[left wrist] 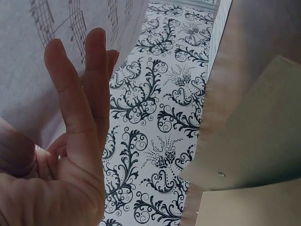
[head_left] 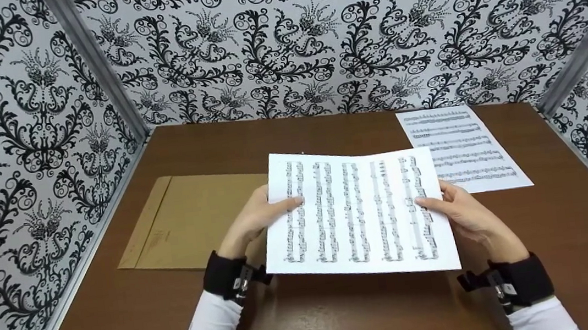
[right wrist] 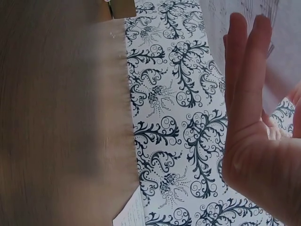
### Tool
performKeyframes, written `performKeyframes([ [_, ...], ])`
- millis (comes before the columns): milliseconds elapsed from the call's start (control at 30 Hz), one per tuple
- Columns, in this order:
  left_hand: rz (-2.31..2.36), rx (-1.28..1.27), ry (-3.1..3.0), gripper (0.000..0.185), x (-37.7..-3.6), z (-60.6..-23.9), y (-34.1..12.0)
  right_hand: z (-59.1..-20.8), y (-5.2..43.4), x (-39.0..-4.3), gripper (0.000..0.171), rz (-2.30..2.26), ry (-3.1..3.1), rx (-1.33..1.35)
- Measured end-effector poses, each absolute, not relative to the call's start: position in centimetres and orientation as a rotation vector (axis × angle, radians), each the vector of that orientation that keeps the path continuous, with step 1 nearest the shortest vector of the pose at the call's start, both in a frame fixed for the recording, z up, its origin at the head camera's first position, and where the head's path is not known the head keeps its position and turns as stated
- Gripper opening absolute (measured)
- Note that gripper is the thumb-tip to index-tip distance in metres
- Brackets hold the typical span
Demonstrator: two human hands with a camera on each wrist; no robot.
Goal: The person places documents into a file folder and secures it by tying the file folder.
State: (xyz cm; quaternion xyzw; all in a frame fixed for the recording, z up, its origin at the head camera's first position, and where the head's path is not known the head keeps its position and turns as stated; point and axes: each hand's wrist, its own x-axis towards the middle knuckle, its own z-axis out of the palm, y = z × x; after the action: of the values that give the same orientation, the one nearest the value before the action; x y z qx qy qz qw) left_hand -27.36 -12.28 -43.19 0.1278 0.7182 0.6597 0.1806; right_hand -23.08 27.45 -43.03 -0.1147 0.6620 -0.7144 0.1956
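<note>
A sheet of music (head_left: 358,216), turned so its staves run up and down, is held above the table between both hands. My left hand (head_left: 263,213) grips its left edge, thumb on the printed face and fingers behind. At the opposite edge my right hand (head_left: 465,212) pinches the paper the same way. In the left wrist view, fingers of the left hand (left wrist: 77,117) lie along the back of the sheet (left wrist: 23,66). The right wrist view shows the right hand (right wrist: 254,103) with fingers extended behind the paper (right wrist: 282,61).
A brown envelope (head_left: 200,214) lies flat on the left of the wooden table (head_left: 312,323), partly behind the left hand. Another music sheet (head_left: 464,151) rests at the back right, its near left part hidden by the held one. Patterned walls (head_left: 313,41) enclose the table.
</note>
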Motion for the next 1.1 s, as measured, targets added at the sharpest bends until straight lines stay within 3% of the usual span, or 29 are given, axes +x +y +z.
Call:
performKeyframes([
  [1100, 1.814, 0.431, 2.030, 0.036, -27.4, -43.5, -12.5, -44.4, 26.5, -23.7, 0.021, -1.800, 2.024, -0.251],
])
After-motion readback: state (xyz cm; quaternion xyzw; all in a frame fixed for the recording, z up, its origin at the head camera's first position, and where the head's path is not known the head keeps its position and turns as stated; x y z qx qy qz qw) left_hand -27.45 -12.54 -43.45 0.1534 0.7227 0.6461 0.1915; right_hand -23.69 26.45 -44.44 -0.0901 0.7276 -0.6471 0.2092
